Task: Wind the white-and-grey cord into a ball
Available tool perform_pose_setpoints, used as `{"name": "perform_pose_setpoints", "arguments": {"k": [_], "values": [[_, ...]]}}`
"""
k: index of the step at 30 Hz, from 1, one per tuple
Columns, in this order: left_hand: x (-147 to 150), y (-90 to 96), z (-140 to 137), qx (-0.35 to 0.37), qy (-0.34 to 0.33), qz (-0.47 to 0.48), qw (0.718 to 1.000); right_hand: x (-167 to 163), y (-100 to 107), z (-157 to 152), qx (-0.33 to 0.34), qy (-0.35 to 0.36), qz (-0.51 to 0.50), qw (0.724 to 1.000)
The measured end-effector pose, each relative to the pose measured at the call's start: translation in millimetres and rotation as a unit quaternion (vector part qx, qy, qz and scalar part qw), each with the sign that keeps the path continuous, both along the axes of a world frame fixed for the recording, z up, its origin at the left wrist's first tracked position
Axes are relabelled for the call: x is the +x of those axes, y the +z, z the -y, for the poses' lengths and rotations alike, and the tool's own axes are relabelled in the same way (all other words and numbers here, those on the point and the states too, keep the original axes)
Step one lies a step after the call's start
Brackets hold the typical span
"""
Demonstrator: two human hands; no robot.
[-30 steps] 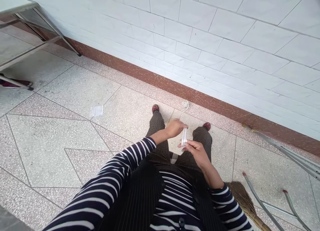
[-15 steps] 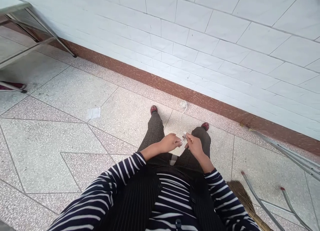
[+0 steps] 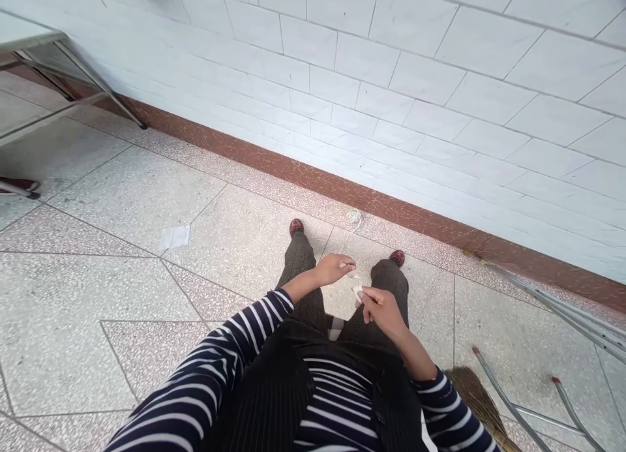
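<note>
My left hand (image 3: 334, 269) is closed in a pinch in front of my lap, on a white cord (image 3: 348, 237) that runs up to it from the floor. That cord comes from a loose coil (image 3: 354, 216) lying by the foot of the wall. Lower and to the right, my right hand (image 3: 381, 308) pinches a small white bundle (image 3: 358, 290), apparently wound cord, between thumb and fingertips. A gap separates the two hands, and the thin strand between them is too blurred to follow.
A metal-framed table (image 3: 92, 80) stands at the left by the tiled wall (image 3: 342, 60). A white paper (image 3: 175, 237) lies on the speckled floor. To my right are a straw broom (image 3: 472, 390), metal legs with red tips (image 3: 503, 387) and silvery metal bars (image 3: 552, 292).
My hands, close together before, have moved apart. The right hand has come down toward me with the white bundle, while the left stays higher. The view has tilted up slightly.
</note>
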State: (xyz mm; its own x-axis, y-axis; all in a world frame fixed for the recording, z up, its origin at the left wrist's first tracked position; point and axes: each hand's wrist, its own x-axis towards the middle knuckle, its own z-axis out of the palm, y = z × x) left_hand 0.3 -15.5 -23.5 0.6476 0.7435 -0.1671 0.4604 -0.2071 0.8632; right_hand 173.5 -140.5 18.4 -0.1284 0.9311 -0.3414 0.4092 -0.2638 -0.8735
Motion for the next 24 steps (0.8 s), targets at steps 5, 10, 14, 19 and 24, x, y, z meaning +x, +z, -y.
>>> {"name": "perform_pose_setpoints", "arguments": {"k": [5, 10, 14, 19, 24], "values": [[2, -6.5, 27, -0.012, 0.005, 0.133, 0.991, 1, 13, -5, -0.008, -0.050, -0.102, 0.993], [13, -8.1, 38, -0.068, -0.034, 0.151, 0.986, -4, 24, -10, -0.005, -0.072, -0.154, 0.985], [16, -18.9, 32, -0.086, 0.020, 0.096, 0.991, -2, 41, -12, 0.049, -0.126, -0.191, 0.972], [8, -22.3, 40, -0.076, 0.027, 0.004, 0.997, 12, 44, -33, 0.124, -0.202, -0.133, 0.962], [-3, -1.7, 56, 0.003, -0.074, -0.011, 0.997, 29, -1, -52, 0.108, -0.174, 0.091, 0.975]]}}
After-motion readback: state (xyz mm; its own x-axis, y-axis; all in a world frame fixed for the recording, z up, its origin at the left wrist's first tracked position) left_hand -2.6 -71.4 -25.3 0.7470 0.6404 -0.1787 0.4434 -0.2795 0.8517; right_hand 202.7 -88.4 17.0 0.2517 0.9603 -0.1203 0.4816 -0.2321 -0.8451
